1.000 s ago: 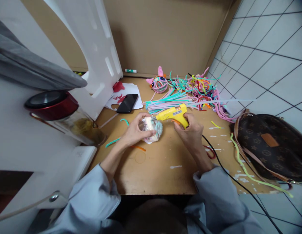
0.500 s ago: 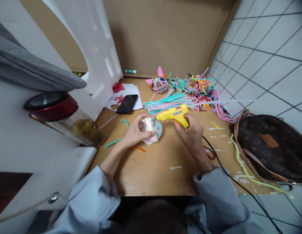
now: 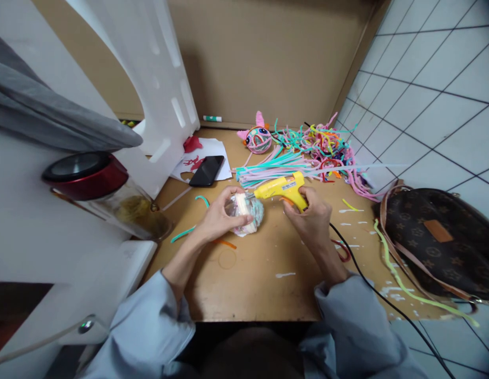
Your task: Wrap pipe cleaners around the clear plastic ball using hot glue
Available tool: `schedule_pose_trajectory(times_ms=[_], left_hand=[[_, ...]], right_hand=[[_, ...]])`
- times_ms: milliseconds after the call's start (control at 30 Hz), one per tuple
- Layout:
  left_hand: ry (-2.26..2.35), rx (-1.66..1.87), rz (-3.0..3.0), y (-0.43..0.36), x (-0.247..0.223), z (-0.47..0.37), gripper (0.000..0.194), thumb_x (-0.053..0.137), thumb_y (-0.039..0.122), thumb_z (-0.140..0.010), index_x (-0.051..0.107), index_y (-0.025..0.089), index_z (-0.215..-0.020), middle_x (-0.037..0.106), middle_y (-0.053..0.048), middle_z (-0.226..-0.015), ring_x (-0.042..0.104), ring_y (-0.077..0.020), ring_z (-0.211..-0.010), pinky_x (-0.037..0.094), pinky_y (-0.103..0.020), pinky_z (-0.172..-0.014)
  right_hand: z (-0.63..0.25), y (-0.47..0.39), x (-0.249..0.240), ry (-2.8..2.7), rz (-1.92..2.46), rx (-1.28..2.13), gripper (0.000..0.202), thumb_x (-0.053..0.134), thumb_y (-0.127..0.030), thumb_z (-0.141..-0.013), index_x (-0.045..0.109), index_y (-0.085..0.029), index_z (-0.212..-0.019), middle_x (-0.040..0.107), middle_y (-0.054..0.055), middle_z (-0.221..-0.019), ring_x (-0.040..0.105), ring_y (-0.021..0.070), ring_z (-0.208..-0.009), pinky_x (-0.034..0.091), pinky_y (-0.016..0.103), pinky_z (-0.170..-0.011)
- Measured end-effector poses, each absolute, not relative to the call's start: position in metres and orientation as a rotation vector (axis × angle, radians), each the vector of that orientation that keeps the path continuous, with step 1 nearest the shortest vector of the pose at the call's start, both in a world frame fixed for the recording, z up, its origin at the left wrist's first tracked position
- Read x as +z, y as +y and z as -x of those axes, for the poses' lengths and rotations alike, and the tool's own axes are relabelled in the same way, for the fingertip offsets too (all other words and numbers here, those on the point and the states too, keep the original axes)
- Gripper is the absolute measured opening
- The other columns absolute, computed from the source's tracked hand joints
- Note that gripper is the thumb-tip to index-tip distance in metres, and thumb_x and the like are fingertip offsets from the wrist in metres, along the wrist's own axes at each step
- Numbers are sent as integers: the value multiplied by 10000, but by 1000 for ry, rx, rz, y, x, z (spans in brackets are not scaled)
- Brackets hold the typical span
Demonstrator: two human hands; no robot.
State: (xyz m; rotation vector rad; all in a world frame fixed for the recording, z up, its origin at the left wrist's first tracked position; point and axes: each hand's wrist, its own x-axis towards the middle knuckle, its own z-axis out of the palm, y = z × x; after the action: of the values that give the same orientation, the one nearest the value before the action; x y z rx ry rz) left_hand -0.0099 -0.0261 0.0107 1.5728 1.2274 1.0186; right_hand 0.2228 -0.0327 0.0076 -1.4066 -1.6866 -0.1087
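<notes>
My left hand [image 3: 220, 216] is closed around a small rounded craft piece [image 3: 257, 213], clear on one side and pale teal on the other, with a cream band across its middle. My right hand [image 3: 309, 213] grips a yellow glue gun [image 3: 281, 188], fingers around its handle by the orange trigger. The gun's nozzle points left and meets the upper edge of the craft piece, near the band; whether it touches I cannot tell. Behind them lies a bundle of pink and teal pipe cleaners [image 3: 268, 169].
A pink-eared ball figure [image 3: 258, 139] and a tangle of coloured pipe cleaners [image 3: 323, 139] lie at the back. Left are a black phone [image 3: 207, 171] and a red-lidded glass bottle [image 3: 126, 202]. A brown handbag [image 3: 441, 237] stands right; the gun's black cord [image 3: 366, 279] runs past it.
Both hands hold nearly the same pose, with the glue gun's nozzle still at the craft piece. The whole view has shifted very slightly.
</notes>
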Motion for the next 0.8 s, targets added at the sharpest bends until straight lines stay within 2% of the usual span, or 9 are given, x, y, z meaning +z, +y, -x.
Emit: schedule_pose_trajectory(times_ms=[633, 800], left_hand=[[1232, 1008, -1583, -26, 11, 10, 631, 820, 374, -571, 521, 211, -1102, 606, 15, -867, 563, -153, -734, 460, -249, -666], [1220, 1009, -1554, -26, 11, 9, 614, 816, 372, -565, 520, 211, -1079, 604, 14, -866, 556, -146, -714, 467, -247, -652]], right_hand=[[-222, -32, 8, -1706, 1401, -105, 248, 621, -386, -778, 625, -205, -947, 717, 60, -825, 632, 198, -655, 514, 314, -643], [-223, -31, 8, -1697, 1459, -110, 282, 609, -421, -764, 625, -200, -938, 704, 56, -779, 628, 205, -635, 499, 316, -633]])
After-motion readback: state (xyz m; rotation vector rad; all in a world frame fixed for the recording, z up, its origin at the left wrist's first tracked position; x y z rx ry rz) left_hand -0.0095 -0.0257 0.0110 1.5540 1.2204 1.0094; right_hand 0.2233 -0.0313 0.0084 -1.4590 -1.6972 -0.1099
